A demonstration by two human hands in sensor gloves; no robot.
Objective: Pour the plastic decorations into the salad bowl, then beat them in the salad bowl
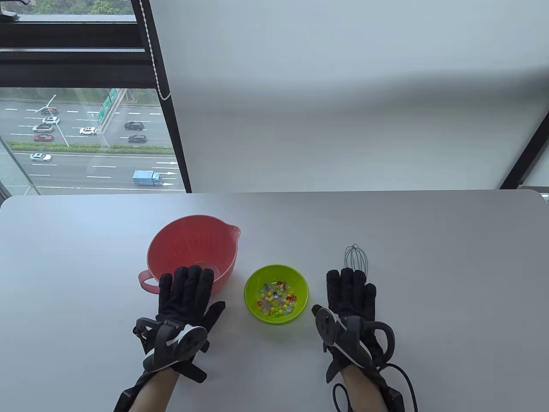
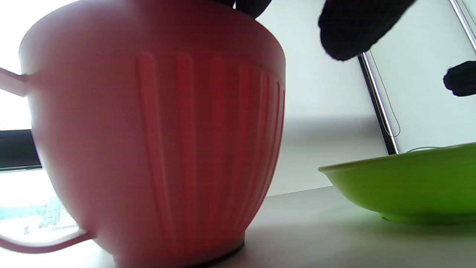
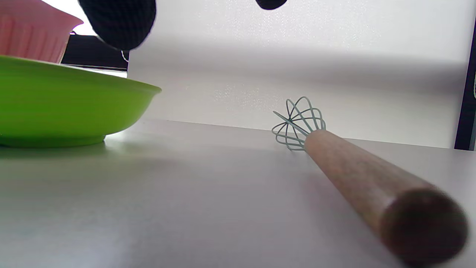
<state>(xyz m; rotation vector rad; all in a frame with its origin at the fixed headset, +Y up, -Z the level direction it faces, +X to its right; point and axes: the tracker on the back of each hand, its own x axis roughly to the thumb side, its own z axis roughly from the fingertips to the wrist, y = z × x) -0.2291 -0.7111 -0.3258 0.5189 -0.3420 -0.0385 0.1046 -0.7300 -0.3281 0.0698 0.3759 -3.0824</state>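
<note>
A red salad bowl (image 1: 188,244) with a spout and loop handle stands on the white table, empty; it fills the left wrist view (image 2: 156,141). My left hand (image 1: 186,296) hovers flat over its near rim, fingers straight, holding nothing. A small green bowl (image 1: 276,293) with several coloured plastic decorations (image 1: 276,299) sits between the hands. My right hand (image 1: 349,296) lies flat above the whisk (image 1: 356,257), hiding its wooden handle from above. The right wrist view shows the whisk (image 3: 357,167) lying free on the table, fingers above it.
The white table (image 1: 450,257) ends at a far edge against a window and grey blind. A black cable (image 1: 407,382) trails from the right wrist near the front edge.
</note>
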